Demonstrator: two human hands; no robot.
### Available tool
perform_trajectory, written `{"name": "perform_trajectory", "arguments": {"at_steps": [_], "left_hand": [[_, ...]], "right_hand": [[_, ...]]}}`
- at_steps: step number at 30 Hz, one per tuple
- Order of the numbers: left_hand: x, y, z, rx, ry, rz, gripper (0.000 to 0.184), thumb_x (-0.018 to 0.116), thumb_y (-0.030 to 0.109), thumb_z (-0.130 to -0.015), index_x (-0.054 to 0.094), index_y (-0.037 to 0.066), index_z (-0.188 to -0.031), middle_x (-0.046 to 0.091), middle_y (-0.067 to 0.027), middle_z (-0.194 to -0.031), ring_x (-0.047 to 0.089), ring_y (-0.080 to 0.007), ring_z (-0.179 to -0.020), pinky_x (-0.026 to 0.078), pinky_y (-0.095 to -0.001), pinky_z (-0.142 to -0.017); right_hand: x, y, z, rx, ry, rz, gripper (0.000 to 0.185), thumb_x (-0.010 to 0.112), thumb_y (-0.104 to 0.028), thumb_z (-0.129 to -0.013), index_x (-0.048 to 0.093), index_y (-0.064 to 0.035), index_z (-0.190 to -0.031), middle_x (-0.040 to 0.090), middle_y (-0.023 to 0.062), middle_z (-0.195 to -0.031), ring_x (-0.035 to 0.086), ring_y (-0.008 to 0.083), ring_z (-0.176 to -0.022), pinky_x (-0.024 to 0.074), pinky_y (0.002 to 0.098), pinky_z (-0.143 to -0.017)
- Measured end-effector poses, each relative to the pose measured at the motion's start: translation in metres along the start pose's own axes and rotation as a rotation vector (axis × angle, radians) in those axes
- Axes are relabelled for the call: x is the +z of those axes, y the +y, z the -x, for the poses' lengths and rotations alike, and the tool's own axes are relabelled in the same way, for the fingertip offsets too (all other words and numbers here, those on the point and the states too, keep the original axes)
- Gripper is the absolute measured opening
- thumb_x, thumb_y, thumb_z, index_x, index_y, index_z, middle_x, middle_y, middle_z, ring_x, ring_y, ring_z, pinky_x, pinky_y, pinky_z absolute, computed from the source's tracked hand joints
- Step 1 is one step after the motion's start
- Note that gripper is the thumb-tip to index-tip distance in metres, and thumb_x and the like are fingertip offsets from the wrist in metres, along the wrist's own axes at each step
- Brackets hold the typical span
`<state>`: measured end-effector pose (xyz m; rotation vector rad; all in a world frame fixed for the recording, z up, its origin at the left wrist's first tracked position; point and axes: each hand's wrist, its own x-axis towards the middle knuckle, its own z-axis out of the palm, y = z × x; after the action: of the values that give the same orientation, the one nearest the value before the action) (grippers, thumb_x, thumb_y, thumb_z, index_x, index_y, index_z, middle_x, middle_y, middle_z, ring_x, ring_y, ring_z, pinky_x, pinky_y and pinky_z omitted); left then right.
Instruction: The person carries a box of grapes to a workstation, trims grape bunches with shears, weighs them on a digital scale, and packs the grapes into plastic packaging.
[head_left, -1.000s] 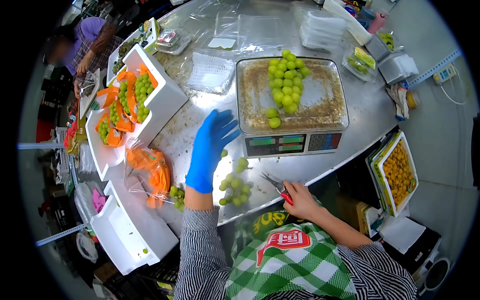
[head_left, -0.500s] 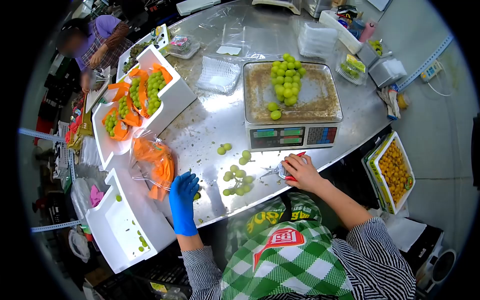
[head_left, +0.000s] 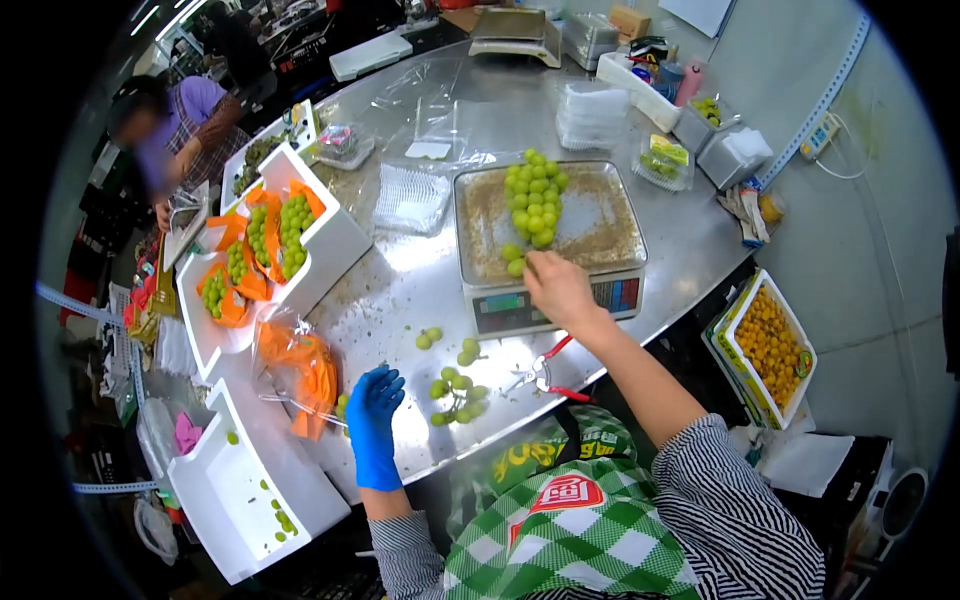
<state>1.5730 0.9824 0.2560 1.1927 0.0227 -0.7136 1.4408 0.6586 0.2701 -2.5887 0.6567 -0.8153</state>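
On the weighing scale [head_left: 610, 225] lies a bunch of green grapes [head_left: 535, 200], with two grapes [head_left: 514, 262] near its lower end. My bare right hand [head_left: 560, 292] reaches over the scale's front edge, its bent fingers closed at these two grapes; the fingertips are partly hidden. Red-handled pruning shears [head_left: 543, 375] rest on the table below that hand, open and untouched. My left hand [head_left: 377, 425], in a blue glove, is held open over the table edge with nothing in it. Small grape sprigs [head_left: 458, 395] lie to its right.
At left, a white foam box [head_left: 350, 235] holds grapes in orange wrapping; another foam box [head_left: 225, 500] has loose grapes. A plastic bag with orange wrapping [head_left: 305, 365] lies between. Clear trays [head_left: 412, 200] stand behind. A crate of yellow fruit [head_left: 770, 340] is at right. A co-worker [head_left: 190, 120] works at far left.
My right hand has let go of the shears and moved up and left to the two grapes on the scale. The shears now lie on the table. My left hand stays nearly in place.
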Motion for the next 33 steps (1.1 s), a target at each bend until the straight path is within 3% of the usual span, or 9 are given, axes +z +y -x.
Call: {"name": "perform_trajectory", "arguments": {"at_steps": [4, 11, 14, 21, 24, 28, 33], "left_hand": [[0.047, -0.003, -0.012, 0.011, -0.073, -0.012, 0.04, 0.048, 0.032, -0.093, 0.059, 0.0, -0.114, 0.065, -0.0147, -0.109, 0.063, -0.025, -0.095, 0.049, -0.0349, -0.084], [0.161, 0.01, -0.053, 0.08, -0.052, -0.219, 0.037, 0.043, 0.028, -0.095, 0.058, -0.001, -0.112, 0.064, -0.0144, -0.109, 0.063, -0.0224, -0.094, 0.05, -0.0314, -0.082], [0.215, 0.015, -0.08, 0.155, -0.022, -0.42, 0.029, 0.052, 0.021, -0.092, 0.061, -0.002, -0.109, 0.065, -0.0117, -0.099, 0.063, -0.0176, -0.095, 0.049, -0.0279, -0.082], [0.312, 0.006, -0.14, 0.144, -0.007, -0.957, 0.089, 0.078, 0.035, -0.072, 0.033, -0.007, -0.136, 0.057, -0.0195, -0.119, 0.058, -0.0242, -0.107, 0.048, -0.0328, -0.088], [0.326, -0.008, -0.152, 0.179, -0.126, -0.954, 0.101, 0.082, 0.037, -0.066, 0.026, -0.007, -0.139, 0.054, -0.0213, -0.123, 0.056, -0.0251, -0.11, 0.048, -0.0329, -0.089], [0.335, -0.014, -0.159, 0.223, -0.184, -0.874, 0.092, 0.082, 0.027, -0.067, 0.031, -0.003, -0.137, 0.055, -0.0176, -0.122, 0.057, -0.0251, -0.11, 0.049, -0.034, -0.09], [0.322, -0.012, -0.173, 0.037, -0.21, -0.651, 0.076, 0.079, 0.018, -0.072, 0.04, 0.0, -0.134, 0.057, -0.014, -0.121, 0.059, -0.022, -0.107, 0.049, -0.0331, -0.09]], "right_hand": [[0.021, 0.004, -0.016, 0.055, -0.078, 0.056, 0.017, 0.057, -0.02, -0.084, 0.059, -0.0028, -0.086, 0.063, 0.0194, -0.075, 0.064, 0.0383, -0.065, 0.052, 0.0476, -0.059], [0.023, 0.013, -0.022, 0.142, 0.046, -0.345, 0.01, 0.058, -0.014, -0.083, 0.064, -0.0064, -0.086, 0.063, 0.0148, -0.08, 0.062, 0.0374, -0.07, 0.0501, 0.0462, -0.062], [0.019, 0.014, -0.023, 0.138, 0.048, -0.434, 0.008, 0.058, -0.009, -0.082, 0.062, -0.0044, -0.087, 0.061, 0.0141, -0.08, 0.062, 0.0352, -0.071, 0.0507, 0.0435, -0.061], [-0.019, 0.04, -0.017, -0.189, 0.066, -0.469, 0.014, 0.064, -0.004, -0.074, 0.062, -0.0017, -0.088, 0.056, 0.0079, -0.078, 0.061, 0.0241, -0.07, 0.0513, 0.0332, -0.061], [-0.046, 0.063, -0.008, -0.148, -0.009, -0.544, 0.015, 0.065, -0.004, -0.074, 0.063, -0.0014, -0.088, 0.058, 0.0078, -0.08, 0.062, 0.0232, -0.071, 0.0517, 0.032, -0.062], [-0.077, 0.098, -0.001, 0.055, -0.051, -0.708, 0.012, 0.064, 0.0, -0.076, 0.065, -0.0022, -0.088, 0.061, 0.009, -0.079, 0.061, 0.0252, -0.065, 0.0508, 0.0315, -0.058], [-0.101, 0.135, -0.004, 0.289, -0.099, -0.753, 0.011, 0.064, 0.0, -0.079, 0.065, -0.001, -0.089, 0.062, 0.0082, -0.078, 0.061, 0.0173, -0.062, 0.048, 0.0264, -0.053]]}}
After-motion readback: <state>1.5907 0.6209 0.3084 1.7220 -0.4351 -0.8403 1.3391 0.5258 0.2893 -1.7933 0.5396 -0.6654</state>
